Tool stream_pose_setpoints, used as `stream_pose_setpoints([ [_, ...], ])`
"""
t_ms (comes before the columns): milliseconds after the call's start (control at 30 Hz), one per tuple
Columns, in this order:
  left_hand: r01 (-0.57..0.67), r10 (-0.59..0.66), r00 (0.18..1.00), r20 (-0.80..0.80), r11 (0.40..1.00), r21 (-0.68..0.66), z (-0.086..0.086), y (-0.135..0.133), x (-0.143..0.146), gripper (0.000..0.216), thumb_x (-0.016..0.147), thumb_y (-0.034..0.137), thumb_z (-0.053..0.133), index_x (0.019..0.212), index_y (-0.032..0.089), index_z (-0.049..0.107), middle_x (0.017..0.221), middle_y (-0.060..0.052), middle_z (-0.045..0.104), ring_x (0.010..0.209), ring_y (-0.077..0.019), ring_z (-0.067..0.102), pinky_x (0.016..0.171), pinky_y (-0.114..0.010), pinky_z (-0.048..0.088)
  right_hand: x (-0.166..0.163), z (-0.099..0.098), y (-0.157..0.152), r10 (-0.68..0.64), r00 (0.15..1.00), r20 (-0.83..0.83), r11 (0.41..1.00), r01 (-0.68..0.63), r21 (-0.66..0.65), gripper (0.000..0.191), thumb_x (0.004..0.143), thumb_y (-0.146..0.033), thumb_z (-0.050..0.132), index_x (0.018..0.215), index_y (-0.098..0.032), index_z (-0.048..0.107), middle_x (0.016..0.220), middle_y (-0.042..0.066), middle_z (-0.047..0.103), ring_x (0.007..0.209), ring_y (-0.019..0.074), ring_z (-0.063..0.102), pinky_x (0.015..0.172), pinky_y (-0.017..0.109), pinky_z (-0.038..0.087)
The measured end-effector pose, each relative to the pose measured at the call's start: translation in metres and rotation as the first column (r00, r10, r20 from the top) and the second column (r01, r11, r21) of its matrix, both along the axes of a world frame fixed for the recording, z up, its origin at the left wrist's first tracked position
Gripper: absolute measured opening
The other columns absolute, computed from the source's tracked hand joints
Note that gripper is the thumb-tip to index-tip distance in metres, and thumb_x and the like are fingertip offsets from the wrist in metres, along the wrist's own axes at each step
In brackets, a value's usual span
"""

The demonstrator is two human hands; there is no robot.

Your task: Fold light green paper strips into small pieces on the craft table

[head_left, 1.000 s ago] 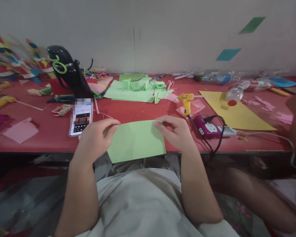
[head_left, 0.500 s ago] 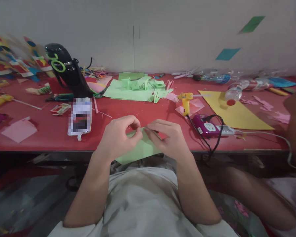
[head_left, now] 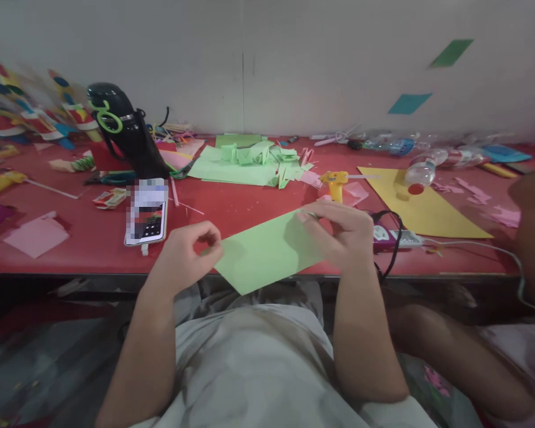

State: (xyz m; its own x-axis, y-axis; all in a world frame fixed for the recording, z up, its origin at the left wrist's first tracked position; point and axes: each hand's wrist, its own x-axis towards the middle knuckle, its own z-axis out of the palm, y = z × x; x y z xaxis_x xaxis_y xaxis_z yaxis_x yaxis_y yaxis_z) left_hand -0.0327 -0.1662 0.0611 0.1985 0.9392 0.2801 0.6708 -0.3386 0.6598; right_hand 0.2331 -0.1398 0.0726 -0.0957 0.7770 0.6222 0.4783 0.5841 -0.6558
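A sheet of light green paper (head_left: 267, 252) is stretched between my hands at the table's front edge, tilted with its right end higher. My left hand (head_left: 185, 255) pinches its left end between thumb and curled fingers. At the far end, my right hand (head_left: 345, 232) grips the upper right part, thumb on the near face and fingers along the top edge. Behind the sheet lie more green sheets (head_left: 232, 172) with folded green paper pieces (head_left: 263, 153) on them.
On the red table (head_left: 214, 199) stand a phone (head_left: 149, 217) and a black bottle (head_left: 129, 131) at left. To the right are a yellow glue gun (head_left: 336, 185), a purple power box (head_left: 383, 236) with a cord, yellow paper (head_left: 446, 214) and plastic bottles (head_left: 421, 172). Another person's arm (head_left: 532, 220) is at far right.
My hands have moved apart, the left leftward and the right rightward. More of the green paper now shows between them, where before both hands met at its top edge.
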Motion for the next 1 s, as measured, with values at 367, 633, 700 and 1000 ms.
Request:
stream_pose_setpoints([
  [367,-0.131,0.164,0.955,0.246,0.981,-0.145,-0.025,0.001,-0.030,0.017,0.082,0.035,0.061,0.085,0.019,0.066,0.087,-0.006,0.072,0.084,-0.0205,0.067,0.078,-0.031,0.054,0.034,-0.024,0.030,-0.178,0.842,-0.509,0.984,0.149,-0.098,0.015,0.082,-0.038,0.067,0.088,-0.024,0.064,0.079,0.001,0.065,0.069,0.0174,0.063,0.060,0.031,0.050],
  [633,0.338,-0.010,0.638,0.770,0.902,-0.269,-0.025,0.006,0.017,0.060,0.082,0.066,0.057,0.122,0.021,0.062,0.123,-0.015,0.067,0.104,-0.0297,0.069,0.085,-0.045,0.059,-0.010,-0.048,0.032,-0.200,0.739,-0.644,0.922,-0.079,-0.378,0.031,0.070,-0.026,0.069,0.091,-0.023,0.047,0.079,-0.004,0.057,0.058,0.0077,0.053,0.053,0.022,0.045],
  [700,0.281,0.032,0.619,0.785,0.924,-0.258,-0.023,0.008,0.023,0.057,0.083,0.064,0.058,0.116,0.019,0.065,0.114,-0.015,0.070,0.095,-0.0273,0.071,0.078,-0.042,0.061,-0.015,-0.050,0.027,-0.172,0.749,-0.640,0.898,-0.147,-0.414,0.033,0.069,-0.024,0.069,0.091,-0.023,0.044,0.077,-0.005,0.054,0.056,0.0066,0.051,0.053,0.022,0.044],
  [1000,0.012,0.220,0.671,0.708,0.952,-0.306,-0.032,0.019,0.027,0.026,0.079,0.042,0.070,0.085,0.017,0.069,0.083,-0.005,0.071,0.066,-0.0169,0.065,0.054,-0.026,0.055,-0.017,-0.051,0.010,-0.023,0.843,-0.537,0.788,-0.315,-0.529,0.044,0.070,-0.023,0.069,0.106,-0.026,0.045,0.099,0.000,0.059,0.074,0.0133,0.060,0.064,0.030,0.055],
])
